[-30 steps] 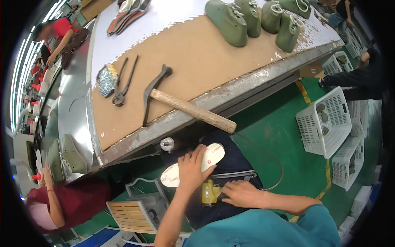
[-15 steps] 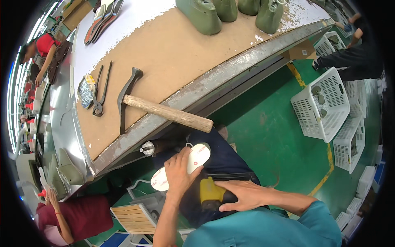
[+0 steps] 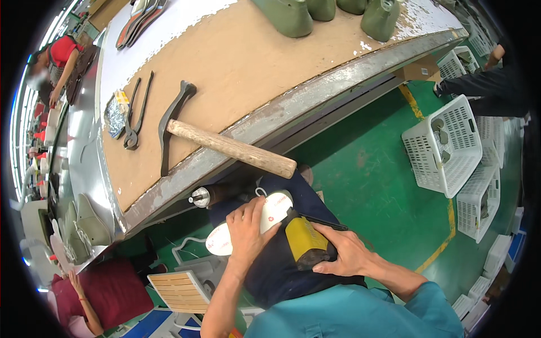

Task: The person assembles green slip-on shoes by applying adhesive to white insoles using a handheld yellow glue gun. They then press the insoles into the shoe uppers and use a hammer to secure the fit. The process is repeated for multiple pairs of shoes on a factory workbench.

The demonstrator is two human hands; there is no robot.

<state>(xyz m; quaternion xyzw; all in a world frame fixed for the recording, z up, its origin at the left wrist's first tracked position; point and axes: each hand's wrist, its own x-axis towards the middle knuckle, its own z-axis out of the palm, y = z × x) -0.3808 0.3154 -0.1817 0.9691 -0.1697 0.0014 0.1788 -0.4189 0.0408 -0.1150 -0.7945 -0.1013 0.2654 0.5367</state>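
A white insole [image 3: 277,206] with small red marks lies sole-side up over my lap. My left hand [image 3: 246,232] is closed over its middle; what is under the insole is mostly hidden. To its right, my right hand [image 3: 346,253] grips the side of a yellow and black block-like hand tool [image 3: 306,239], thumb at its dark lower end. The exact kind of tool cannot be made out. The tool's upper end is close to the insole's right edge. Beyond my hands, a hammer [image 3: 231,147] lies on the table with its wooden handle over the edge.
Pincers [image 3: 133,132] and a foil packet [image 3: 116,115] lie on the table [image 3: 242,79], with green shoe lasts [image 3: 380,19] farther back. A metal-capped bottle [image 3: 201,197] is under the edge. White baskets [image 3: 442,146] stand at right. Co-workers are at left and far right.
My right hand has moved slightly up with the yellow and black tool, which has turned and come nearer the insole. My left hand keeps its hold. The view has shifted a little.
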